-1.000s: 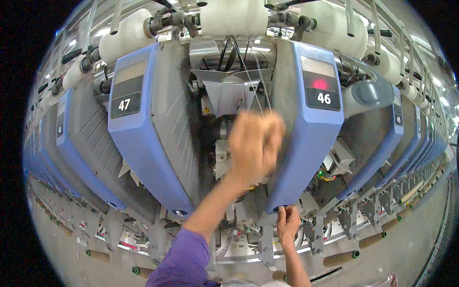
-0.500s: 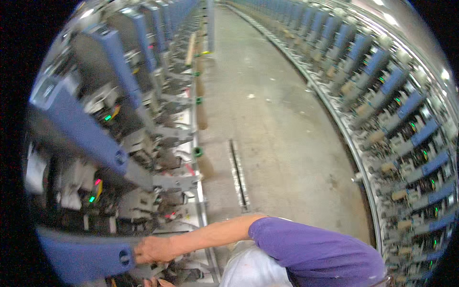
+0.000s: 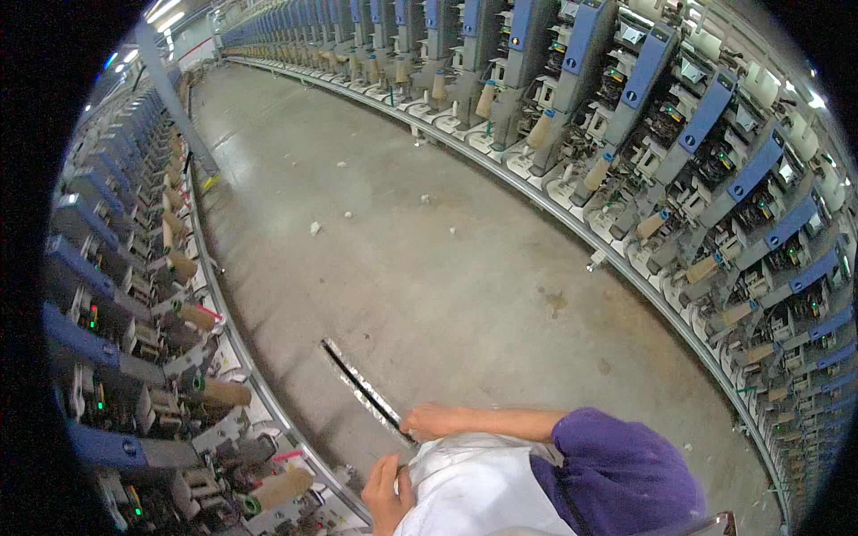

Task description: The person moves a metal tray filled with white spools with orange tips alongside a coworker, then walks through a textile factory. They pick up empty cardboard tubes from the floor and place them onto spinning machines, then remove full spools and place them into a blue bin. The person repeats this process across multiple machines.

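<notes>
In front of my white apron (image 3: 474,487), my right hand (image 3: 433,422) is closed with the fingers curled in. Whatever it may hold is hidden. Lower and to the left, my left hand (image 3: 384,497) is raised beside the apron, thumb apart from loosely bent fingers, with nothing seen in it. The near rail of the left machine row (image 3: 268,400) runs just left of that hand. Tan yarn cones with green ends, among them one lying tilted (image 3: 281,489), sit along this row.
A long row of blue and grey winding units (image 3: 697,134) curves along the right behind a metal rail (image 3: 572,219). Between the rows lies a concrete floor (image 3: 429,295) with bits of white fluff and a dark slot (image 3: 362,384). A grey post (image 3: 170,89) stands far left.
My view has swung right, away from the left machines. My right hand has left the blue machine panel and come in front of my apron; the left hand is also now beside the apron.
</notes>
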`<state>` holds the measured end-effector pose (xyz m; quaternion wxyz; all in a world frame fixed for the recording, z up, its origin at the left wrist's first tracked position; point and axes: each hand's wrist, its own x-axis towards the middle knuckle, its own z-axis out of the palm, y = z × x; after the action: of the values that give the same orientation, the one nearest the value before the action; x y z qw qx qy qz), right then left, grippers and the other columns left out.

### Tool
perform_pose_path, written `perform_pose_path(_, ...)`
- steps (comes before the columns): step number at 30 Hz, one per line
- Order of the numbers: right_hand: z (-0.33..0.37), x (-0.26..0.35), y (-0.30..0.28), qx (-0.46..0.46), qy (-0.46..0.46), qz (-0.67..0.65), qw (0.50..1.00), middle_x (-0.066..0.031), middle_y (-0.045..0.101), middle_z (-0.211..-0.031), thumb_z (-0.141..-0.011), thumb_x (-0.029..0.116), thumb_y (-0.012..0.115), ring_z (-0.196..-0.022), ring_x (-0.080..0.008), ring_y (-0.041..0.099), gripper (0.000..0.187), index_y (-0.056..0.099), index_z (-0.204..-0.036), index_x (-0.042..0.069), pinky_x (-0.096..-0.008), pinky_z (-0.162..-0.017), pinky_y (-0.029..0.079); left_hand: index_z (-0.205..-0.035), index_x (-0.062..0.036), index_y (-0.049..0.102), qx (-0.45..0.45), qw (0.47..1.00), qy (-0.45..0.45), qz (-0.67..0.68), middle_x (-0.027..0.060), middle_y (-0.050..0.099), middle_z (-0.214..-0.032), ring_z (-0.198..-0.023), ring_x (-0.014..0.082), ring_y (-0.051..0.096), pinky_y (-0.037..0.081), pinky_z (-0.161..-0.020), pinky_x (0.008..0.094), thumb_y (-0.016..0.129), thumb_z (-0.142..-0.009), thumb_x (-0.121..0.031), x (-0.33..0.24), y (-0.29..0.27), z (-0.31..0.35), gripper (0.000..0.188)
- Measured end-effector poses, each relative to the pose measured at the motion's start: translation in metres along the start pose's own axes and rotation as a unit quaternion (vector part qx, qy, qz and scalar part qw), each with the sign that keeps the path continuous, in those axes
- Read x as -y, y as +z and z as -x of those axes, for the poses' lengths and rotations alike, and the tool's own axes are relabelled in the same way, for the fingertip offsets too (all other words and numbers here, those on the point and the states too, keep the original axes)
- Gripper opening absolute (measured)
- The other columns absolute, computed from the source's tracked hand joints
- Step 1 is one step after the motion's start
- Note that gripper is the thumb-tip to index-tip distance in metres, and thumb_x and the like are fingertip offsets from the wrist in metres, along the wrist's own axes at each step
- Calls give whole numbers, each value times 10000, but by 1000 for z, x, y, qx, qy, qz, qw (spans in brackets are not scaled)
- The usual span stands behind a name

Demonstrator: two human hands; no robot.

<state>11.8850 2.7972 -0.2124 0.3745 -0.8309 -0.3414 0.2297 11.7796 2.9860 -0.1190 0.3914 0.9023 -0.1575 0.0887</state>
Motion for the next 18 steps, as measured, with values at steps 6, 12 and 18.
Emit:
perform_pose_path(6, -33, -28, -81, -71, 2, -73, 995, -139, 631, -995, -779, 162, 623, -954, -327, 584, 222, 622, -973, 52, -427, -785, 470, -1063, -75, 603, 197, 979, -30, -47, 173, 621, -943, -809, 365, 609, 480, -664, 425, 642, -766, -73, -18, 21, -156, 299)
perform_pose_path(12, -66, -146, -176, -116, 67, -129, 983, -157, 624, -1033, -760, 113, 625, -962, -332, 588, 310, 607, -1063, 47, -397, -825, 467, -1074, -73, 592, 265, 964, 2, -28, 148, 628, -974, -803, 344, 619, 497, -664, 412, 628, -779, -75, 35, 70, -285, 297)
perform_pose_path(18, 4, -246, -293, -106, 360, 108, 921, -147, 622, -1039, -779, 156, 614, -939, -338, 584, 300, 603, -1066, 70, -424, -809, 467, -1016, -38, 608, 194, 978, 71, -11, 146, 637, -922, -764, 327, 618, 499, -657, 388, 618, -783, -38, 61, 107, -504, 233)
